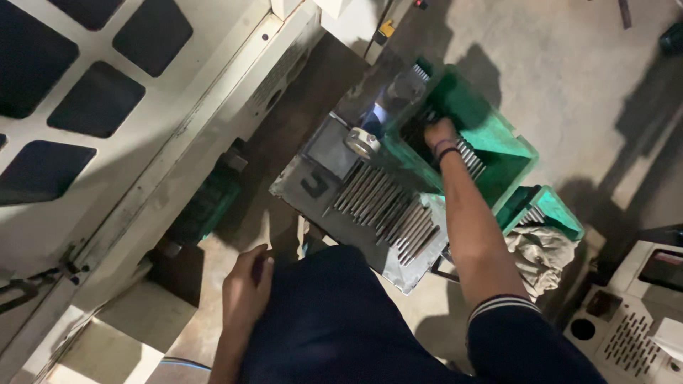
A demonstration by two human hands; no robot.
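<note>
Left hand (247,288) rests loosely curled on the thigh while right hand (440,134) reaches into the green crate (498,135), grip unclear, picking metal rods (388,210)

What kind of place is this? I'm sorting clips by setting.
Probably a machine shop or factory floor: a large machine housing, rows of metal rods on a tray, and the right hand reaching into a green crate of more rods.

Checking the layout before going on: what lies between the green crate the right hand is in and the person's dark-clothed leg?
In the head view, a grey metal tray of metal rods lies between the green crate and the leg.
</note>
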